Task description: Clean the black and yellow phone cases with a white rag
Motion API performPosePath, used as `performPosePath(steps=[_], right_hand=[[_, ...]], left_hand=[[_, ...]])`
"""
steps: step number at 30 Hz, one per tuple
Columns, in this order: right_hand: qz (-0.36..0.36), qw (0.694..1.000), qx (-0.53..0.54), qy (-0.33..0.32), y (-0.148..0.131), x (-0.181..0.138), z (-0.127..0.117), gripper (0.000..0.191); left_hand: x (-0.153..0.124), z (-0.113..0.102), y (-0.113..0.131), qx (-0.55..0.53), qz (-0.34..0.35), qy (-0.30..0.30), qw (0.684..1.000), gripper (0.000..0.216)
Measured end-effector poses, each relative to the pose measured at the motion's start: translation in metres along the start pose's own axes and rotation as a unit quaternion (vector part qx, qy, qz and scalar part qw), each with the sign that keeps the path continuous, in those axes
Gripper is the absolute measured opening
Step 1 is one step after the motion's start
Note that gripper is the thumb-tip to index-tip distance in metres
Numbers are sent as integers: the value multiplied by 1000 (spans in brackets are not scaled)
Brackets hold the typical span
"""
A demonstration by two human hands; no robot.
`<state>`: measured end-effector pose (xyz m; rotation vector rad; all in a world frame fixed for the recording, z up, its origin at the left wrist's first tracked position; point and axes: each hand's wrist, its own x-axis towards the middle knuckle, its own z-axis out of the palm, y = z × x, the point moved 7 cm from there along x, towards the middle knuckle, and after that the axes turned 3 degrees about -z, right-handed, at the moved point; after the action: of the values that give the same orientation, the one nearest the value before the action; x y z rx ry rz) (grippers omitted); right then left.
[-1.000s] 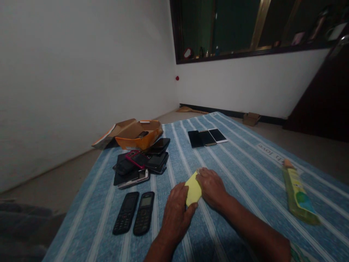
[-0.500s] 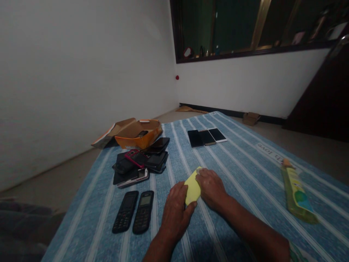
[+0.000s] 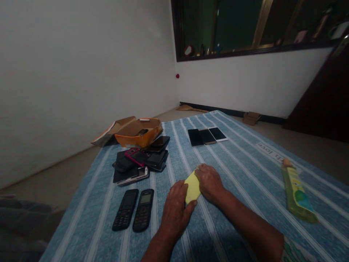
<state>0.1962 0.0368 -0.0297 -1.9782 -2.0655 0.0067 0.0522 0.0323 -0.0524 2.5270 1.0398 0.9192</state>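
A flat yellow piece (image 3: 193, 188) is held low over or on the blue striped cloth (image 3: 240, 174), between the two hands. Its left side is gripped by the left hand (image 3: 176, 207), with the fingers bent along the edge and the thumb laid near the lower corner. Its upper right edge is covered by the curled fingers of the right hand (image 3: 209, 182); whether the edge is pinched or only pressed there cannot be told, as the fingertips are hidden.

To the left of the left hand, two dark keypad phones (image 3: 143, 210) are laid side by side, close together. Beyond them, a heap of phones (image 3: 155, 160) is piled loosely, and a pink-edged phone (image 3: 136, 156) is seen on top. Just behind the heap, an orange box (image 3: 136, 141) is set with its lid open, and a dark object (image 3: 142, 132) is contained in it. Farther along the cloth, three flat phones (image 3: 207, 136) are placed in a row, the rightmost framed in white. Well to the right, a yellow-green bottle (image 3: 298, 196) is seen on the cloth, its cap turned toward the far side.
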Motion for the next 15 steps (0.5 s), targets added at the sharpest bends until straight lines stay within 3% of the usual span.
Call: performPosePath(steps=[15], right_hand=[[-15, 1000, 6, -8, -5, -7, -4, 29]], left_hand=[[0, 0, 0, -4, 1, -7, 1000, 44]])
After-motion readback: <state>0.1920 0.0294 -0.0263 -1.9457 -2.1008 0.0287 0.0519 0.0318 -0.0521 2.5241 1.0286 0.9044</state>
